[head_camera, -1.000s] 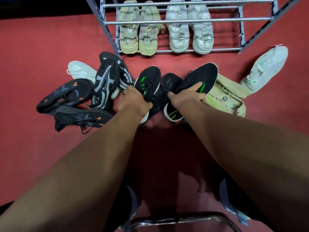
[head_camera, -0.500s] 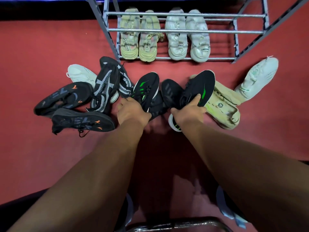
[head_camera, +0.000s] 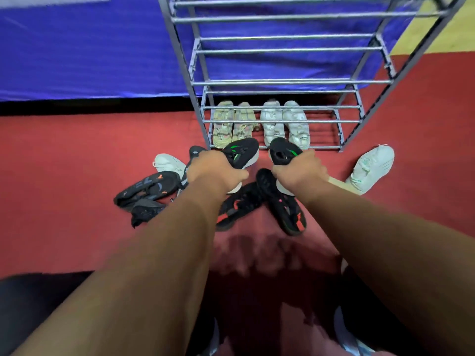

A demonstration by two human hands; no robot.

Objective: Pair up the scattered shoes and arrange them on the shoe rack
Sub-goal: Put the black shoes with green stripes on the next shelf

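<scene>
Gripping one green-marked shoe (head_camera: 241, 154) in my left hand (head_camera: 216, 170), its mate (head_camera: 284, 154) in my right hand (head_camera: 299, 170); fingers curl underneath, hidden.

Shoe rack (head_camera: 280, 83): upper tiers bare, open from the front between the rails. Bottom tier: left and middle taken by a beige pair (head_camera: 232, 124) and a white pair (head_camera: 284, 123); right end appears free, though rails partly hide it. Red floor (head_camera: 77, 163) before the rack is obstructed by black shoes (head_camera: 259, 201); a white shoe (head_camera: 370, 169) lies by the right post.
</scene>
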